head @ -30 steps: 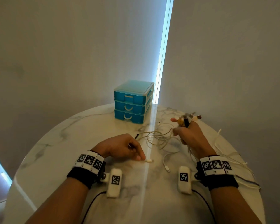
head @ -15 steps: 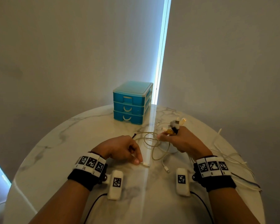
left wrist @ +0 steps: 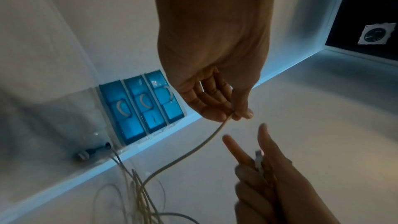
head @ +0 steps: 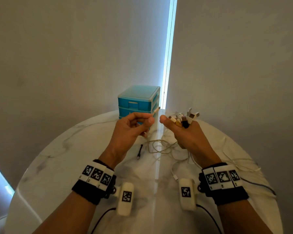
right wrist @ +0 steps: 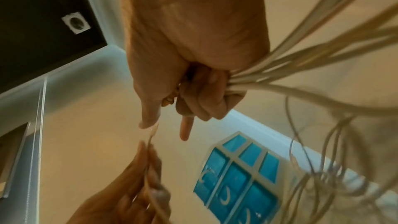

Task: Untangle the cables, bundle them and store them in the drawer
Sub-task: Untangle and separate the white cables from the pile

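Head view hides your right palm, so the clamp on the cables [head: 162, 146] shows only from the right wrist. Your right hand [head: 189, 134] is fisted round a bunch of white leads, thumb and forefinger stretched out; the plugs [head: 184, 118] stick up above the knuckles, too small to sort by type. Your left hand [head: 130, 130] pinches one white lead [left wrist: 189, 152] between thumb and fingertips, its plug [head: 156, 110] poking up just left of your right thumb. That lead droops into loose pale loops below both hands on the worktop [head: 57, 159]. A black plug [head: 139, 152] lies apart, under your left hand. Beyond your left hand the blue drawers [head: 139, 98] are partly covered, all three shut.
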A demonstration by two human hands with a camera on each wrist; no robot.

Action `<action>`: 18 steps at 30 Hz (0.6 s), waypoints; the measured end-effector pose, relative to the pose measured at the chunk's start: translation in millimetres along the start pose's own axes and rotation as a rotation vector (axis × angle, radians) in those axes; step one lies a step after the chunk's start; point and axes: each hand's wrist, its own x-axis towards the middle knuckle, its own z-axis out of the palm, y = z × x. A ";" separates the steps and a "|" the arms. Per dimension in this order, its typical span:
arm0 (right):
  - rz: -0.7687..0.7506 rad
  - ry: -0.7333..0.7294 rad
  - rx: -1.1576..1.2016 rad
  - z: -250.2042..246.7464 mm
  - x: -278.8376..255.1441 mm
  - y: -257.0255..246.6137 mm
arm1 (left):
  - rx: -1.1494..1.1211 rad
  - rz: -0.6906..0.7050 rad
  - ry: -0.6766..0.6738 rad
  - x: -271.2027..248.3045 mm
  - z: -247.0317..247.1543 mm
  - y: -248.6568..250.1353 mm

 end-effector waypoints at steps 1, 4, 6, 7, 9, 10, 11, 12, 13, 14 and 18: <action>0.005 0.002 0.029 5.9 -0.9 -2.0 | 0.030 0.000 -0.033 -2.1 5.9 -0.6; -0.016 0.057 0.130 11.5 -2.1 -0.3 | 0.117 -0.026 -0.128 -10.1 17.6 -4.7; -0.004 0.124 0.167 11.1 -1.7 1.6 | 0.114 -0.054 -0.168 -13.5 21.5 -6.7; 0.002 0.168 0.172 9.7 -0.6 3.1 | 0.122 -0.070 -0.184 -14.3 22.0 -7.3; 0.005 0.271 0.245 1.2 1.8 1.8 | 0.221 -0.079 -0.252 -14.5 20.8 -8.9; 0.005 0.319 0.315 -5.5 3.3 0.9 | 0.289 -0.065 -0.296 -14.9 19.9 -9.4; 0.000 0.350 0.389 -12.8 5.3 -0.1 | 0.335 -0.049 -0.327 -15.2 19.3 -9.6; -0.006 0.354 0.456 -19.0 6.9 -0.3 | 0.335 -0.033 -0.331 -14.9 19.2 -9.9; -0.010 0.331 0.503 -22.2 7.6 -0.1 | 0.301 -0.023 -0.311 -14.9 19.5 -8.3; -0.006 0.294 0.523 -21.9 8.1 1.6 | 0.269 -0.008 -0.290 -15.0 20.2 -5.9; 0.041 0.137 0.421 -1.9 7.2 17.2 | 0.265 0.047 -0.268 -13.3 24.0 -4.8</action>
